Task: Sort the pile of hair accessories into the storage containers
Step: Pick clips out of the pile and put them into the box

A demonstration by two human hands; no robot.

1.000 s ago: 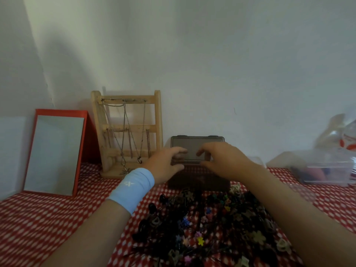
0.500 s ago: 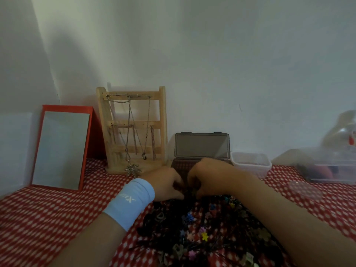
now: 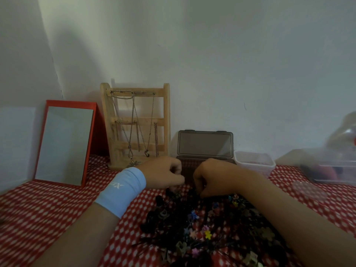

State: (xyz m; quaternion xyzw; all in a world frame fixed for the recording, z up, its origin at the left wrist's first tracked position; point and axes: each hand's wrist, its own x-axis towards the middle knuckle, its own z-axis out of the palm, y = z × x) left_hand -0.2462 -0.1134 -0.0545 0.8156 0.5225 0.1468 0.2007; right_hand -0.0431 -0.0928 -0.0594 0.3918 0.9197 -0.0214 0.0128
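Left hand (image 3: 163,173), right hand (image 3: 213,178) lower, at pile (image 3: 192,226)

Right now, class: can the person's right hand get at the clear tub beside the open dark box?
Probably yes. The right hand is at the far edge of the hair accessory pile, just left of the clear tub. Nothing stands between them, and the tub looks lidless.

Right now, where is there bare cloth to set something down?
Bare tablecloth lies in front of the mirror, left of the wristband. A narrower strip lies in front of the clear tub, right of the right hand. Crowded: the pile before the open box, where the left hand also sits.
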